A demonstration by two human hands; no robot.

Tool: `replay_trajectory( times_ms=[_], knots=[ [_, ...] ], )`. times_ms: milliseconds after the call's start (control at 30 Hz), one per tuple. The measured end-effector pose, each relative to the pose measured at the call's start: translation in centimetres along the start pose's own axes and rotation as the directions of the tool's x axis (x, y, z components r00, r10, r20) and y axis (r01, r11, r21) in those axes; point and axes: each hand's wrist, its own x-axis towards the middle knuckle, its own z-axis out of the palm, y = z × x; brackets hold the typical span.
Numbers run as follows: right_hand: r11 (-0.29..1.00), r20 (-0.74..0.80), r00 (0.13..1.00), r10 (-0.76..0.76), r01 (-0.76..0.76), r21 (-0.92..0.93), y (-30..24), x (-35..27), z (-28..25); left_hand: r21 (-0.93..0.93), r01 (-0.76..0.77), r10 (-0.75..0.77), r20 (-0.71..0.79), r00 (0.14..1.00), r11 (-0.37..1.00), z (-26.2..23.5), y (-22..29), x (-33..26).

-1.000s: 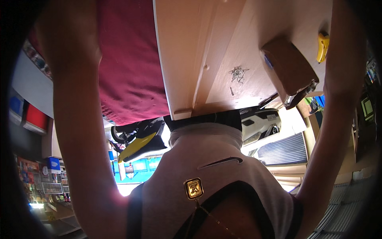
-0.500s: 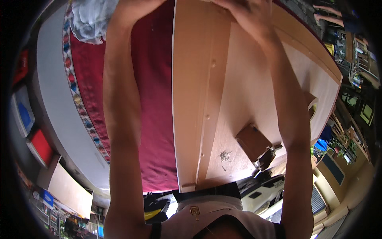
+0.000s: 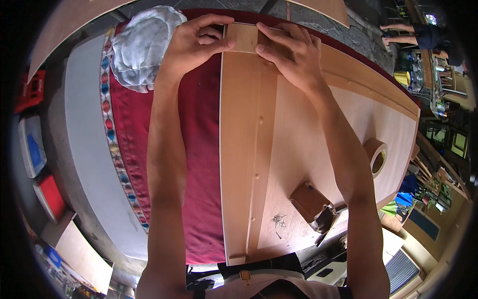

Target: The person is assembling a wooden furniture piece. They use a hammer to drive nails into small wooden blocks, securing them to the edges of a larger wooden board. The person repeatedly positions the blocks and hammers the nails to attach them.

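Note:
A small flat wooden block [image 3: 242, 39] lies at the far left corner of a wooden panel [image 3: 318, 144] with a raised border strip [image 3: 239, 149]. My left hand [image 3: 199, 42] pinches the block's left edge between thumb and forefinger. At its right edge, the thumb and fingers of my right hand [image 3: 294, 50] press against it. Nearer to me on the panel lie a pile of small nails [image 3: 279, 220] and a torn brown cardboard box [image 3: 311, 202]. A roll of tape [image 3: 377, 158] stands to the right of my forearm.
Dark red cloth [image 3: 199, 149] with a patterned trim covers the table under the panel. A bundled white cloth [image 3: 142, 47] sits beside my left hand. A grey board edge [image 3: 94, 164] runs along the left. Another person [image 3: 423, 40] is at far right.
My view has tilted, so the far end of the panel, both hands and the block now show. The tape roll has come into fuller view.

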Motion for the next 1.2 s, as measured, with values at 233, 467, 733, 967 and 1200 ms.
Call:
replay_trajectory(
  times_ms=[233,467,733,967,1200],
  knots=[
    [1.0,-0.032,0.999,-0.03,0.029,-0.003,0.0,-0.1,0.3,0.066,0.005,-0.002,-0.04,0.999,0.998,0.1,0.4,-0.1],
    [1.0,-0.04,0.999,-0.017,0.017,0.0,-0.3,0.0,0.4,0.079,0.038,-0.037,-0.01,0.999,0.996,0.1,0.6,-0.1],
    [1.0,-0.013,1.0,-0.002,0.002,-0.024,0.6,0.1,0.7,0.307,-0.189,0.198,0.001,0.98,0.933,0.3,-0.8,0.6],
    [0.876,-0.271,0.957,-0.104,0.218,0.431,-0.3,-4.7,-9.6,0.699,-0.148,0.086,0.124,0.989,0.699,1.4,3.8,2.1],
    [0.728,0.299,0.831,0.469,-0.555,0.402,-11.4,-24.8,-26.9,0.959,-0.139,-0.004,0.145,0.989,0.246,3.8,8.0,3.3]
  ],
)
